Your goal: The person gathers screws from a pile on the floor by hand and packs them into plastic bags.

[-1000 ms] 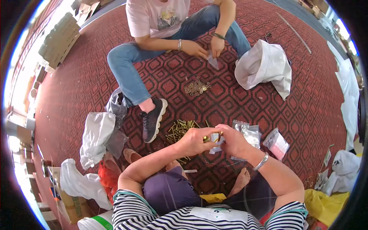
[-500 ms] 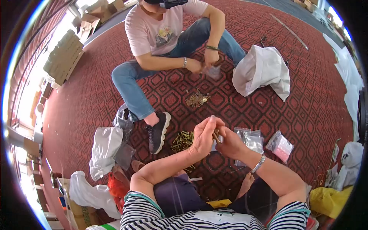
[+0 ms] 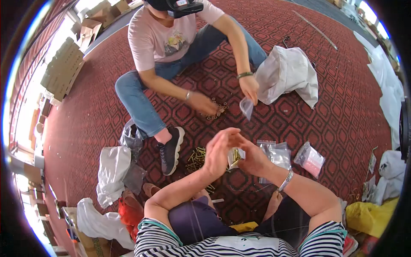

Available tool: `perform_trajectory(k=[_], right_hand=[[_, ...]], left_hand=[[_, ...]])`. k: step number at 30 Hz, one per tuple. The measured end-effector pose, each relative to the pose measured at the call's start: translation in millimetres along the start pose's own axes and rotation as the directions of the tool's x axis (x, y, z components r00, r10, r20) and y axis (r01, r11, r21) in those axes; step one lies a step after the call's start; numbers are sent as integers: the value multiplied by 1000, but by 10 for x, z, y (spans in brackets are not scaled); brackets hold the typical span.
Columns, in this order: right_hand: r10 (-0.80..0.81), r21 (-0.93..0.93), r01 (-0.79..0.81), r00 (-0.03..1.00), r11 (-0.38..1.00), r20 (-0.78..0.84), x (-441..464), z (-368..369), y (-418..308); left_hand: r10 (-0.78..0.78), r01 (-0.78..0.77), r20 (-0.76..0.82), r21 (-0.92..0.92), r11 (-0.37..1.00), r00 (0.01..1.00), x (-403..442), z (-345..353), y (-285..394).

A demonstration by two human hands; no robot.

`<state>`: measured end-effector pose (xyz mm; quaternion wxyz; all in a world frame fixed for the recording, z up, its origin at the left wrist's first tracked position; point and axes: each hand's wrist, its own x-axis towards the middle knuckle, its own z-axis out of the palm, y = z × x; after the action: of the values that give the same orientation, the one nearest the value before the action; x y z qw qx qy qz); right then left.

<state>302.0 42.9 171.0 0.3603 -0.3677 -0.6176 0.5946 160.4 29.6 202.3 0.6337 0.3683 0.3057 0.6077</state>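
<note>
Between my two hands hangs a small clear plastic bag point(image 3: 233, 163) with several brass-coloured screws point(image 3: 236, 156) in it. My right hand point(image 3: 255, 162) is closed on the bag's right side, its thumb close to the screws. My left hand point(image 3: 217, 155) is slightly blurred, with its fingers bent over the top of the bag and meeting the right fingers; part of its grip is hidden. Just left of my hands, a pile of brass-coloured screws point(image 3: 197, 159) lies on the patterned carpet. Clear plastic bags point(image 3: 278, 155) lie flat to the right of my right hand.
A person opposite reaches one hand point(image 3: 203, 104) into a heap of small metal nuts point(image 3: 220, 110) and holds a clear bag point(image 3: 246, 107) in the other. A white sack point(image 3: 289, 73) stands beside them. A bag with pink contents point(image 3: 310, 159) lies right; a white bag point(image 3: 113, 171) lies left.
My hands have shifted slightly left and turned, so the screws in the bag now show. The other person's hands have parted, one going down to the nuts, the other moving right with a bag.
</note>
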Motion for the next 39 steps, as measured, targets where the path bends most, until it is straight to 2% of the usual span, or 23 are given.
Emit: perform_trajectory(k=[2,4,5,7,9,10,12,13,14,15,17,18,22,23,24,25,27,28,32,33,34,37,39], right_hand=[[-181,-325,189,982,926,56,-20,-94,88],[82,-452,-94,996,887,-47,-28,-199,127],[87,-465,-101,995,880,-51,7,-273,58],[485,-368,-507,860,779,-158,126,-411,-131],[414,-371,-482,875,794,-252,223,-554,-31],[418,-381,-483,875,788,-245,291,-619,-4],[352,-395,-485,862,780,-364,433,-762,59],[263,-488,-444,880,751,-396,528,-890,243],[170,-576,-405,893,711,-418,625,-1018,444],[176,-577,-407,893,708,-414,718,-1112,512],[176,-534,-464,847,707,-502,837,-1252,659],[188,-530,-474,843,703,-503,822,-1250,736],[126,-629,-506,828,590,-547,723,-1260,1005],[242,-740,-486,874,464,-422,629,-1267,1190],[369,-837,-428,880,340,-300,460,-1249,1416],[452,-840,-439,849,318,-273,267,-1177,1553],[522,-911,-409,790,59,-321,-16,-1100,1893],[527,-911,-409,787,54,-322,-73,-1069,1931],[160,-881,-428,902,204,-401,-33,-959,2067],[162,-886,-417,907,203,-389,-5,-927,2055],[265,-886,-442,879,141,-397,40,-893,2046],[535,-878,-475,728,-59,-430,195,-766,2014],[454,-894,-438,781,-92,-429,201,-662,1966]], left_hand=[[-5,5,15,-22,1000,1000,9,-179,15],[-51,54,-27,144,988,998,-73,-380,38],[-49,52,-23,128,990,999,-119,-499,-3],[-177,218,-159,290,932,971,-289,-777,-159],[-253,316,-202,404,858,946,-479,-1011,-275],[-251,317,-210,394,862,945,-570,-1161,-382],[-307,430,-309,513,743,900,-759,-1445,-608],[-308,434,-316,504,747,897,-857,-1524,-662],[-299,449,-339,584,676,892,-956,-1589,-710],[-290,461,-358,658,596,887,-1045,-1649,-750],[-274,471,-387,783,407,880,-1175,-1776,-822],[-286,479,-390,779,405,875,-1239,-1849,-869],[-224,350,-300,906,238,928,-1435,-2082,-1049],[-229,350,-298,905,242,927,-1440,-2082,-1053],[-212,344,-306,923,171,928,-1440,-2070,-1040],[-194,337,-314,936,99,929,-1442,-2053,-1024],[-159,327,-330,944,-48,931,-1489,-2029,-1015],[-164,329,-332,943,-44,929,-1529,-2040,-1029],[-153,346,-363,930,-126,919,-1626,-2155,-1131],[-149,358,-374,926,-123,915,-1658,-2157,-1165],[-158,367,-383,922,-123,910,-1680,-2165,-1193],[-183,387,-405,913,-126,896,-1712,-2221,-1245],[-159,412,-426,904,-116,891,-1674,-2219,-1284]])
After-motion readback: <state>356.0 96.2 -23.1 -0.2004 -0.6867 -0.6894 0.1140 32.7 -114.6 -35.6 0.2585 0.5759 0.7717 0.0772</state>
